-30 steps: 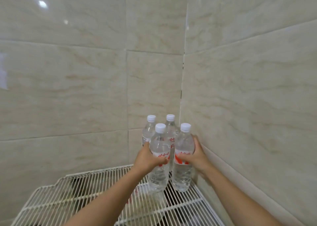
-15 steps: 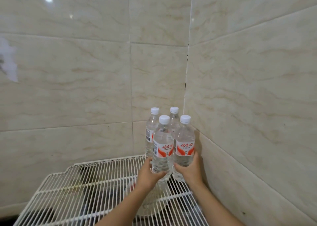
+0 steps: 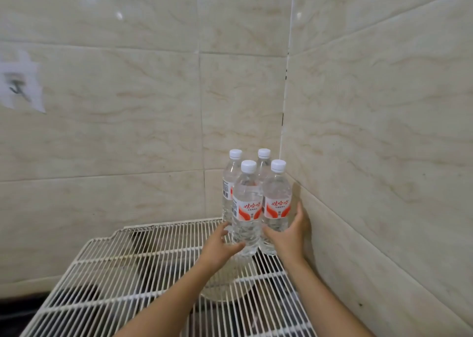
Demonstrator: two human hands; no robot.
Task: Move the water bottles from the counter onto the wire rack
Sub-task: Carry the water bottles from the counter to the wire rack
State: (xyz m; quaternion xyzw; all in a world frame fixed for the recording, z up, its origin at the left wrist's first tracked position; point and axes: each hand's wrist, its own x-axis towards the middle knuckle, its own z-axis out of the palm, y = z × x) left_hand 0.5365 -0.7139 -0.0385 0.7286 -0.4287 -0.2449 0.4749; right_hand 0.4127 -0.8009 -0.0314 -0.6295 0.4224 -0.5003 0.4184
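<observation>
Both hands have slid lower on the front pair of bottles since the earlier frames, and their grip has slackened from a firm wrap around the labels to a loose cradle near the bases. Nearest the camera, two bare forearms reach out over the white wire rack (image 3: 143,267), through whose bars a pale round bowl (image 3: 222,288) shows on a level below. The person's left hand (image 3: 220,244) is half open, thumb and fingers curled loosely beside the foot of the front-left clear plastic water bottle with a white cap and red-and-white label (image 3: 247,208). The right hand (image 3: 289,231) cups the lower part of the matching front-right bottle (image 3: 276,203), fingers spread and not clamped. Both bottles stand upright on the rack, touching each other. Just behind them stand two more of the same bottles (image 3: 262,168), packed into the corner of the beige marble-patterned tiled walls (image 3: 371,132). The step in hand looks like the release after setting down; next, the hands should draw straight back without nudging the bottles, whose bases sit on narrow wires and could tip.
</observation>
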